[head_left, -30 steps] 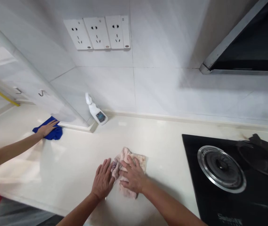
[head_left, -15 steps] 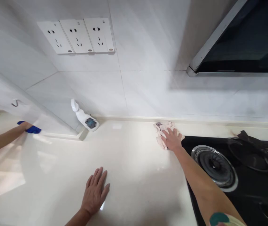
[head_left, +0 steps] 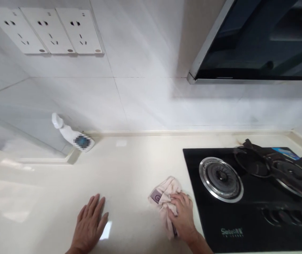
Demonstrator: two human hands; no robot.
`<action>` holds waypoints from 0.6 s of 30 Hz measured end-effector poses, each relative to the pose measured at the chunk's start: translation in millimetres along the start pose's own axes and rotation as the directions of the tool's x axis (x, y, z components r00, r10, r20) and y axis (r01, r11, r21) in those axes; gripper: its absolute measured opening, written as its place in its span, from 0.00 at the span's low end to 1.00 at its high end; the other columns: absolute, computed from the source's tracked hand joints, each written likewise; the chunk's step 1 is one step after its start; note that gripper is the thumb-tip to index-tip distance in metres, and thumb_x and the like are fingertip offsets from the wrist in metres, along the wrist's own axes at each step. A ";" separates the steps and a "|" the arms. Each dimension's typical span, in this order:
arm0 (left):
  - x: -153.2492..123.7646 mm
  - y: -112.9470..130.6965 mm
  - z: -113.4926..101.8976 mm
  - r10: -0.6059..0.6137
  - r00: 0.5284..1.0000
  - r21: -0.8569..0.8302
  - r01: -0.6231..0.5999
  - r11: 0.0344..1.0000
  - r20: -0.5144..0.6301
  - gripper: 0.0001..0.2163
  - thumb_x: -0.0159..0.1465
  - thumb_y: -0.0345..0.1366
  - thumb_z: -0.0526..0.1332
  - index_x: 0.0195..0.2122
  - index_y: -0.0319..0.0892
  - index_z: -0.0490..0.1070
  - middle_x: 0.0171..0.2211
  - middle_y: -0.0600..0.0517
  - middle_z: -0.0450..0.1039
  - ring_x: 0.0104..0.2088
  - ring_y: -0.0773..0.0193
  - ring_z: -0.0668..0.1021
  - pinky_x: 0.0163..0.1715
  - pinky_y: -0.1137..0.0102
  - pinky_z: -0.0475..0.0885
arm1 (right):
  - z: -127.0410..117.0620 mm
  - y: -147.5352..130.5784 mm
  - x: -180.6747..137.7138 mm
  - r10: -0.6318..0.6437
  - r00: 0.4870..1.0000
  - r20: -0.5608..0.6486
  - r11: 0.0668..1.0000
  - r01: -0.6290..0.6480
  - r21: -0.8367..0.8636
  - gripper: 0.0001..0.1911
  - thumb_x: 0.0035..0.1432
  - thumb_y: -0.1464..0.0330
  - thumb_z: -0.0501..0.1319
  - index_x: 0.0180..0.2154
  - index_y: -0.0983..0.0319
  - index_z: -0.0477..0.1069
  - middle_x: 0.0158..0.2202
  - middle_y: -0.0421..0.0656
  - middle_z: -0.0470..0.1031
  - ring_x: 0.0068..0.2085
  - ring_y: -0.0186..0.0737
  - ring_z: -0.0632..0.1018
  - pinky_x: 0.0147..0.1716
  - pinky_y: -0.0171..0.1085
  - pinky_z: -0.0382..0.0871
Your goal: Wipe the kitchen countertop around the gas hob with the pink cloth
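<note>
My right hand (head_left: 182, 215) grips a crumpled pale pink cloth (head_left: 166, 192) with a darker printed patch, pressed against the white countertop (head_left: 124, 169). Both are just left of the black gas stove (head_left: 209, 215). Part of the cloth is hidden beneath my fingers. Farther left, my left hand (head_left: 89, 223) lies flat on the counter, fingers stretched out and holding nothing.
A white spray bottle (head_left: 72, 134) stands by the wall corner at the back left. Round burners (head_left: 221, 180) and a black pan support (head_left: 254, 160) are on the stove. A dark range hood (head_left: 259, 53) overhangs the right; wall sockets (head_left: 79, 31) are at upper left.
My right hand has drawn the cloth from the back edge toward me. The view has shifted right, and the other person's hand with the blue cloth has left it. My left hand stays flat.
</note>
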State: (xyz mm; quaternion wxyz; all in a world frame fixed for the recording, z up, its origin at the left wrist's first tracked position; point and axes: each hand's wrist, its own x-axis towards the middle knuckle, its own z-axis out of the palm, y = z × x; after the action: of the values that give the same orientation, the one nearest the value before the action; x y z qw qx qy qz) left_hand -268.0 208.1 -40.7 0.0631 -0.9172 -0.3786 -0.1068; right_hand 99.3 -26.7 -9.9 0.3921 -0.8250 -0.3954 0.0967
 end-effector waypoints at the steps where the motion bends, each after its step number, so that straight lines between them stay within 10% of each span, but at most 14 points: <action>1: -0.4 -0.9 1.6 0.004 1.000 -0.004 -0.004 1.000 0.001 0.30 0.71 0.49 0.51 0.73 0.47 0.61 0.72 0.44 0.64 0.72 0.48 0.65 0.70 0.52 0.57 | -2.1 2.0 6.5 0.043 0.998 -0.054 0.997 -0.039 0.069 0.15 0.59 0.50 0.63 0.34 0.54 0.76 0.44 0.44 0.82 0.49 0.53 0.78 0.52 0.53 0.71; 6: -2.1 -3.7 6.7 0.031 0.999 0.003 -0.031 1.000 -0.021 0.28 0.73 0.47 0.51 0.72 0.43 0.63 0.73 0.42 0.61 0.74 0.50 0.61 0.71 0.54 0.52 | -48.0 26.8 87.4 0.274 0.923 -0.270 0.961 -0.249 0.123 0.30 0.67 0.44 0.48 0.49 0.60 0.72 0.43 0.47 0.80 0.42 0.46 0.80 0.43 0.44 0.75; 12: -3.9 -2.6 7.6 0.027 0.999 -0.007 -0.027 1.000 -0.045 0.30 0.72 0.48 0.52 0.73 0.45 0.60 0.73 0.43 0.61 0.73 0.49 0.63 0.71 0.53 0.53 | -117.5 72.2 198.1 0.362 0.862 -0.355 0.903 -0.419 -0.096 0.33 0.62 0.44 0.53 0.55 0.62 0.72 0.64 0.61 0.67 0.65 0.64 0.67 0.62 0.63 0.61; 18: -4.4 -1.1 6.8 -0.005 1.000 -0.028 0.005 1.000 -0.006 0.29 0.72 0.49 0.51 0.72 0.46 0.63 0.73 0.43 0.61 0.74 0.49 0.62 0.71 0.52 0.54 | -82.7 89.1 233.7 0.384 0.897 -0.221 0.804 -0.442 -0.398 0.33 0.63 0.51 0.53 0.60 0.63 0.73 0.70 0.64 0.59 0.71 0.78 0.54 0.61 0.79 0.46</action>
State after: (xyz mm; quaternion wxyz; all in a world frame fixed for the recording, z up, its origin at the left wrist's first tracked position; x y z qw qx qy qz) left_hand -270.8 207.2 -48.4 0.0510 -0.9168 -0.3791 -0.1149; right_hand 345.8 62.4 16.5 0.1908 -0.9622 -0.1910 0.0344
